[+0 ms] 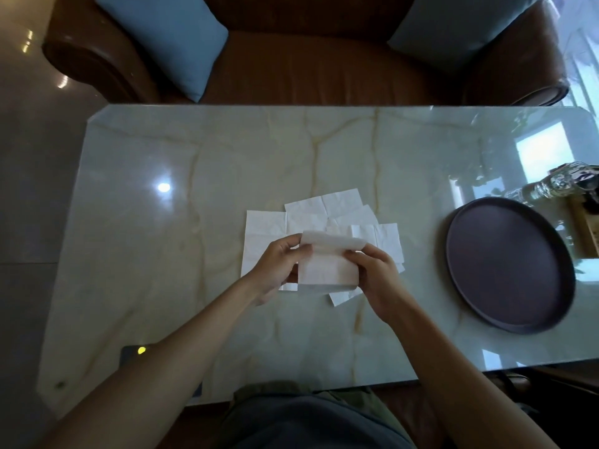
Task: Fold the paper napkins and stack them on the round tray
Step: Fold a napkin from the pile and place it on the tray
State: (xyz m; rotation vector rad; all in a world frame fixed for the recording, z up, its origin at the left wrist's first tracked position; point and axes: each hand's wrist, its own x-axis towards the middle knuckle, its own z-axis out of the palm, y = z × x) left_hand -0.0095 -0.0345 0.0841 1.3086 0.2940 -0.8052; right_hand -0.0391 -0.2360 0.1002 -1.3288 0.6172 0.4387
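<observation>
- Head view: both hands hold one napkin (325, 267) above the loose pile (324, 222) at mid-bench; the left hand (278, 267) pinches its left edge, the right hand (372, 270) its right edge, fingers (353, 254) closed narrow on the paper.
- The napkin's top edge curls over toward the person, so a fold looks under way.
- The paper reads as very light, soft and limp: it will sag unless held at two edges, crease readily, and likely tear if pulled hard. Best held at opposite edges or corners, with light pressure.
- The tray (509, 264) lies at the right of the bench (194, 157), well apart from the pile, and looks bare; its surface seems smooth, so a stack may slide.
- The pile's sheets overlap, so their number is unclear; the hands cover part of it.
- The thumbs' grip behind the napkin is hidden.
- A glassy object (557, 186) beyond the tray is cut off by the right edge and hard to name.
</observation>
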